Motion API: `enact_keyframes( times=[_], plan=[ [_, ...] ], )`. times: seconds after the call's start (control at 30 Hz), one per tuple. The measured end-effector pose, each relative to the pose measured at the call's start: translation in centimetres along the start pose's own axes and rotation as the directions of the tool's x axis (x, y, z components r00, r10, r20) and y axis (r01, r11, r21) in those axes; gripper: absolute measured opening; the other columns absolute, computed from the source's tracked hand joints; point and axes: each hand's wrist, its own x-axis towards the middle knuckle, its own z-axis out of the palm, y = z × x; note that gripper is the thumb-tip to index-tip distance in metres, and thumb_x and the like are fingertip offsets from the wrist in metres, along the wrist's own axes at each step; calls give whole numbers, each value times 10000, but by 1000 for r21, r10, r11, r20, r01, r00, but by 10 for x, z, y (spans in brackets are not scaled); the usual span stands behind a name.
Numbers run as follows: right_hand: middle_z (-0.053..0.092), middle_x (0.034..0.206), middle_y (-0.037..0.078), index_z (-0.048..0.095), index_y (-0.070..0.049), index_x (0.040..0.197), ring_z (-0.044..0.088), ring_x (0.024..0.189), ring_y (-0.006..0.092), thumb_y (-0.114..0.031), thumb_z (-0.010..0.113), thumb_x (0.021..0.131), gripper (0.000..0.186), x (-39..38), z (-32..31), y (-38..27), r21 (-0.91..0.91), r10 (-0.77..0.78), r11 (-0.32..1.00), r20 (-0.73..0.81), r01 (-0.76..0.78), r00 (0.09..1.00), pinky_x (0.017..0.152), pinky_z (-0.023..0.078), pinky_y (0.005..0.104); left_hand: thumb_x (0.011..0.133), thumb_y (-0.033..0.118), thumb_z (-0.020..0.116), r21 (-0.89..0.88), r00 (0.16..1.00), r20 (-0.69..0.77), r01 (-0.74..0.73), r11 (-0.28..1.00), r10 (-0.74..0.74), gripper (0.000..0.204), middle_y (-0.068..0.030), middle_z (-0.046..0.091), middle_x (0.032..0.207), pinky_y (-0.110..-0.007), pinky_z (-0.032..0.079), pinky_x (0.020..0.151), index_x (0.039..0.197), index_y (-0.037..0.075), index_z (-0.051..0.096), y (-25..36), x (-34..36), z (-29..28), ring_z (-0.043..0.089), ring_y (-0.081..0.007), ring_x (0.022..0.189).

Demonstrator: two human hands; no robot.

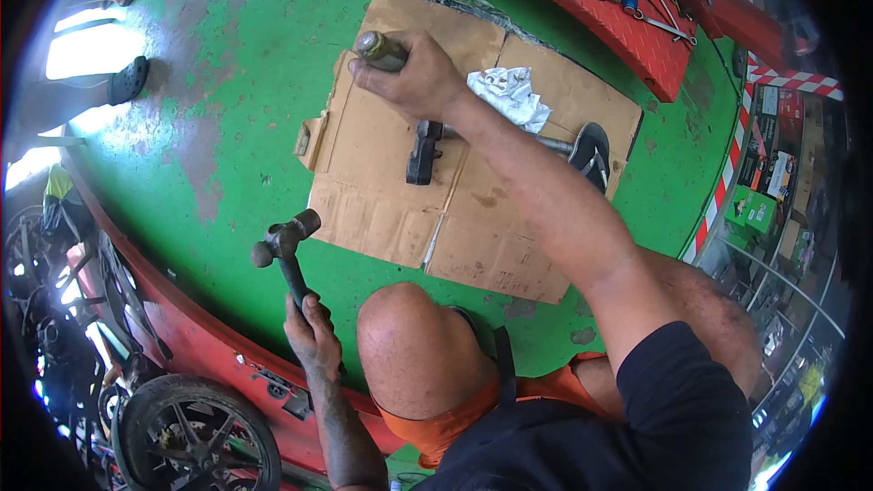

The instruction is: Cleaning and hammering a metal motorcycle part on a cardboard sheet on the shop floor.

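Note:
My left hand (312, 332) grips the handle of a ball-peen hammer (285, 243), its steel head raised beside the cardboard's lower left. My right hand (416, 77) is wrapped round a short, dull cylindrical tool (381, 51), metal end up, over the flattened cardboard (364, 218) on the green floor. Below that hand a black metal part (422, 155) with a steel tube lies on the cardboard, partly hidden by my forearm. A crumpled white rag (509, 95) is just beyond it, and a black flip-flop (591, 157) rests at the right.
A red metal platform (664, 73) holds rings, wrenches and a blue-handled tool at the top. Another person's feet in dark clogs (127, 82) are at the left. A red ledge (173, 309) and motorcycle wheel (198, 436) lie lower left; a glass case of boxes (751, 209) stands right.

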Motion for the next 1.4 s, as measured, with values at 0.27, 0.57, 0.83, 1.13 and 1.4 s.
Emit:
enact_keyframes(
  times=[0.27,0.57,0.83,1.13,1.4],
  plan=[
    [626,681,35,669,4,790,573,664,115,-328,725,848,342,-1,-2,1,17,22,1000,2,-22,1000,675,494,324,1067,307,484,-36,999,-37,29,999,-30,280,48,435,609,-239,277,449,941,59,516,-3,-5,-2,384,-37,501],
    [667,748,22,699,2,855,597,711,102,-312,734,873,317,-1,0,5,46,-14,999,89,10,996,709,511,303,1064,310,495,-66,996,-51,66,996,-70,277,50,430,613,-238,276,446,950,59,515,-5,-5,-4,377,-38,496],
    [630,728,-23,690,-21,861,548,690,62,-272,745,887,259,-5,-2,14,236,-73,970,72,54,995,661,481,282,1070,343,478,-173,997,65,-19,985,30,304,60,416,639,-218,279,458,966,60,518,60,27,14,369,-29,518],
    [674,736,10,716,-5,943,590,694,67,-215,783,850,240,-8,21,5,115,-77,992,159,59,984,678,504,275,1071,366,482,126,980,187,-91,988,66,314,55,433,645,-230,304,469,978,72,543,167,52,0,393,-38,533],
    [710,768,68,733,-25,981,642,692,148,-258,773,810,292,-3,22,10,95,-25,995,214,5,977,700,523,338,1096,279,352,-129,838,-384,-465,876,388,354,51,355,621,-179,271,402,802,123,472,309,52,-73,331,5,489]
  ],
)
